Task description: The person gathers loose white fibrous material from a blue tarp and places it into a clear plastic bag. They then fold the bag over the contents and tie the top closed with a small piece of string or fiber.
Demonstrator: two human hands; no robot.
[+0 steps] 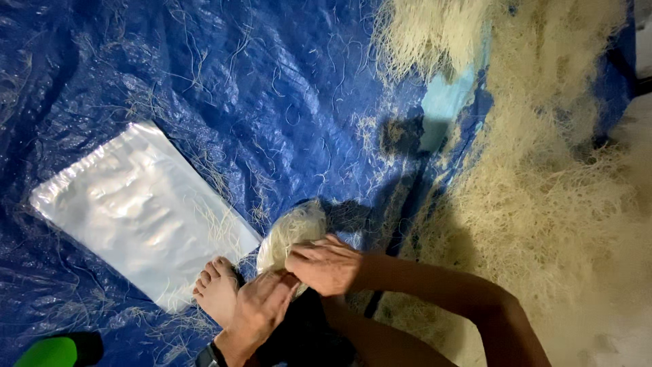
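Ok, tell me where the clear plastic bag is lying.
In the head view, the clear plastic bag lies flat on the blue tarp, left of centre, its lower right edge close to the person's bare foot and left of both hands.

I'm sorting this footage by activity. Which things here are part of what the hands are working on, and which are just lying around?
In use:
- left hand and right hand, both gripping the bundle of pale noodle-like strands
- big heap of the same strands, close by on the right
- stack of clear plastic bags

Lying about:
- blue tarp
- loose stray strands
- green object at the bottom corner
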